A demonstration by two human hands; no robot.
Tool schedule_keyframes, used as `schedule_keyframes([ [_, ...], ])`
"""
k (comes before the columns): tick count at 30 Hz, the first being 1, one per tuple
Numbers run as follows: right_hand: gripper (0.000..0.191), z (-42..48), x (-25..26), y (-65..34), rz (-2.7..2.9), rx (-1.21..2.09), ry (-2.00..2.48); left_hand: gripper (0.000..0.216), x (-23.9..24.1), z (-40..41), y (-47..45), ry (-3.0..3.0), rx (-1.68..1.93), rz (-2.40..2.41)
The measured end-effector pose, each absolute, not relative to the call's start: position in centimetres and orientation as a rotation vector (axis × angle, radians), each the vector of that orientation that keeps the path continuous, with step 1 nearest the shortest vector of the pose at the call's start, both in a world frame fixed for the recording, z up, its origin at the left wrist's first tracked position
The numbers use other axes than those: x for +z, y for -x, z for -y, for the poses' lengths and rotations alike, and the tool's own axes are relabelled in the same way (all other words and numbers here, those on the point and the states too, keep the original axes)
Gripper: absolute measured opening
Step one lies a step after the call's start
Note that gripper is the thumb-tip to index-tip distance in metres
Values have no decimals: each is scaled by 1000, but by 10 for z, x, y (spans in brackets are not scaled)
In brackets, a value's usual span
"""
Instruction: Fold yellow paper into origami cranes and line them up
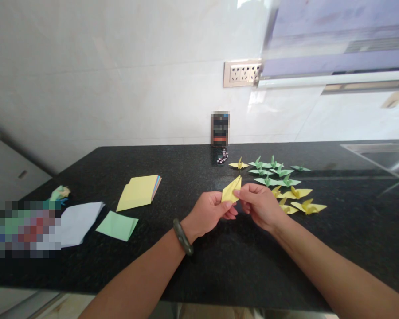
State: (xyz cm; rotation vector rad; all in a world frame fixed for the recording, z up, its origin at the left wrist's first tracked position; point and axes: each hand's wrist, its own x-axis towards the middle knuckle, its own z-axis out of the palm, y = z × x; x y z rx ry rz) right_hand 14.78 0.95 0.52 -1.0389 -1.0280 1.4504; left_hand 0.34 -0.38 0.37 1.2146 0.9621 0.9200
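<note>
Socket panel (242, 74) on pale wall (146, 84)

Black counter (246, 270), paper cranes (287, 182), stacked paper (138, 193), seemingly beads (224, 155)

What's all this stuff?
Counter: one, black, underneath
Wall: one, white, back
Socket panel: one, beige, wall
Hanging: one, purple, top right
Sink: one, silver, right
Blurred gadget: one, dark, back
Beads: one string, pink-black, counter
Green cranes: about seven, green, right
Yellow cranes: at least five, yellow, right
Paper stack: one, yellow on top, left
Green sheet: one, green, left
White paper: unclear, white, left
Crumpled thing: one, multicoloured, left
Pixelated stuff: unclear, multicoloured, left
Bangle: one, dark, left wrist
Folded paper: one, yellow, held centre
Left hand, right hand: two, bare, centre
</note>
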Motion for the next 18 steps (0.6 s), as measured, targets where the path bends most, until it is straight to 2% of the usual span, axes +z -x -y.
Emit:
schedule_keyframes([
  [6, 32, -14, 6, -152, 1013, 1451, 1046, 30, 5, 4, -2, -1141, 838, -777],
  [13, 31, -10, 2, -149, 1192, 1347, 1071, 29, 3, 1, -3, -1247, 959, -1008],
  [18, 28, -8, -2, -150, 1411, 1259, 1055, 29, 3, 2, -2, -1257, 958, -997],
])
